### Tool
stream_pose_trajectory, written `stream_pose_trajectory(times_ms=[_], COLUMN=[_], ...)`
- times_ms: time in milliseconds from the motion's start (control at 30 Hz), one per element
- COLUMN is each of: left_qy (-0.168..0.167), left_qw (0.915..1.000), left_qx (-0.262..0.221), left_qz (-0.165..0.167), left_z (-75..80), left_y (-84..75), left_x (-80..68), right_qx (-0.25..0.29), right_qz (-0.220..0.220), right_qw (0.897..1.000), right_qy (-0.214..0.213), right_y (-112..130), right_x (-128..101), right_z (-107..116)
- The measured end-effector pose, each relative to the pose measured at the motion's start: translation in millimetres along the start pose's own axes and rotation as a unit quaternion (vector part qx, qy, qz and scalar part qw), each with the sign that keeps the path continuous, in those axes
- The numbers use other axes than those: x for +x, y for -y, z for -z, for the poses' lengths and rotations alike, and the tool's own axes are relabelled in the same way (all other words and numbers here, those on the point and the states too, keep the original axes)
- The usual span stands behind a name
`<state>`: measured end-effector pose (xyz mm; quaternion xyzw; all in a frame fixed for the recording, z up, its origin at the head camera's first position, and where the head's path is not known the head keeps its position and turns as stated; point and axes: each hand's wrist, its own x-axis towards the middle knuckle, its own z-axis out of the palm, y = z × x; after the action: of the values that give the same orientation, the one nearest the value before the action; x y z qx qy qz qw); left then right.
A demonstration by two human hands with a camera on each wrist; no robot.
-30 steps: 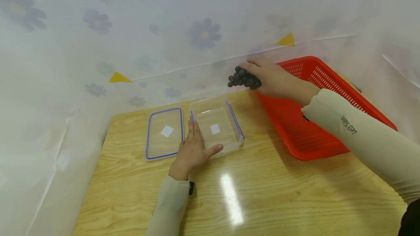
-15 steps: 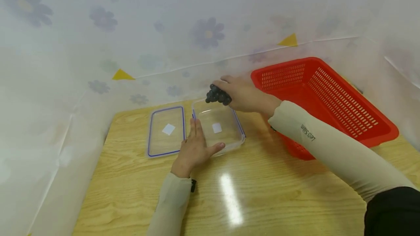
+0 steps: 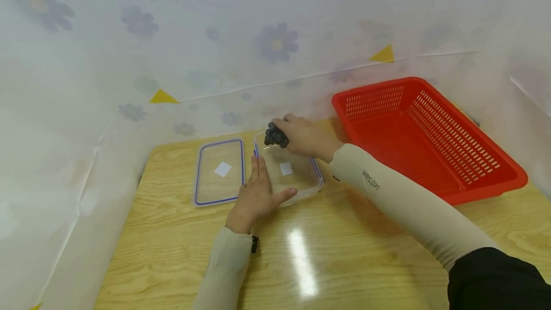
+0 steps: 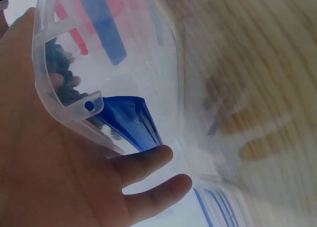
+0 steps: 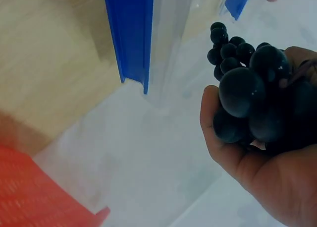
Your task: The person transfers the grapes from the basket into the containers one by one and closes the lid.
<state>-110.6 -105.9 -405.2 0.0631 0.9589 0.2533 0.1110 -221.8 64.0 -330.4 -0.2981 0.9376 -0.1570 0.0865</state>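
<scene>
A bunch of dark grapes (image 3: 275,136) is in my right hand (image 3: 307,138), over the far part of a clear plastic food container (image 3: 319,182). The right wrist view shows the fingers and thumb curled round the grapes (image 5: 241,93). My left hand (image 3: 255,200) lies along the container's left and near sides, fingers straight and thumb spread at the near rim. In the left wrist view two fingertips touch the side by a blue latch flap (image 4: 130,120), and the grapes show dark through the clear wall. Left of the container lies its flat lid (image 3: 206,188) with a blue seal.
A large red plastic basket (image 3: 383,145) stands on the right of the wooden table (image 3: 344,257). A pale flowered sheet (image 3: 232,51) rises behind the table and on both sides, with yellow triangles on it.
My right hand has carried the grapes left and down, from beside the red basket to over the container. The left hand has stayed against the container.
</scene>
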Motion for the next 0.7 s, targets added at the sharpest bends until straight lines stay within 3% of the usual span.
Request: stream_pose_trajectory(times_ms=[267, 467, 700], left_qy=[-0.002, -0.001, -0.002], left_qw=[0.9999, 0.9998, 0.9998], left_qx=[-0.002, 0.000, 0.002], left_qz=[-0.010, -0.018, -0.019], left_z=[-1.0, -0.4, -0.1], left_y=[1.6, 0.7, 2.1], left_x=[0.1, 0.4, 0.6], right_qx=[-0.003, -0.017, 0.002], right_qz=[0.008, -0.014, 0.011], right_qw=[1.000, 1.000, 1.000], right_qy=[-0.016, -0.004, 0.028], right_y=[3.4, 8.0, 6.1], right_x=[14.0, 13.0, 9.7], right_z=[-34.4, -41.1, -48.0])
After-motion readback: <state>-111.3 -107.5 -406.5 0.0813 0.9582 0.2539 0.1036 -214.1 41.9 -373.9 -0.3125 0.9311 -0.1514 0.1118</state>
